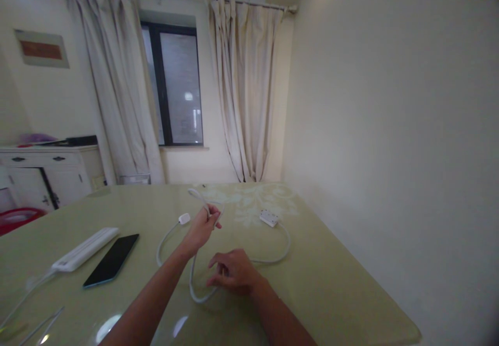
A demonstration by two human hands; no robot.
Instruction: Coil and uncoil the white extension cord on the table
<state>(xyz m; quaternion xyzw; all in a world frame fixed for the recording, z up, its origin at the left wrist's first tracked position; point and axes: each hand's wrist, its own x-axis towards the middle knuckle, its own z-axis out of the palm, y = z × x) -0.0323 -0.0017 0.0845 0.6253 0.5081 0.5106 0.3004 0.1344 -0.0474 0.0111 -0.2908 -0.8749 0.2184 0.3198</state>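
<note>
A white cable [273,258] lies in loops on the pale green table [331,283]. It has a white plug [184,218] at one end and a small white socket block [268,217] at the other. My left hand [201,226] is raised over the middle of the table, fingers closed around a loop of the cable that sticks up above it. My right hand [233,272] rests low on the table nearer me, fingers curled and pinching the same cable where it bends.
A long white power strip [86,249] and a black phone [112,260] lie at the left. A white sideboard [47,172] stands at the far left, a curtained window [175,86] behind the table, a bare wall along the right.
</note>
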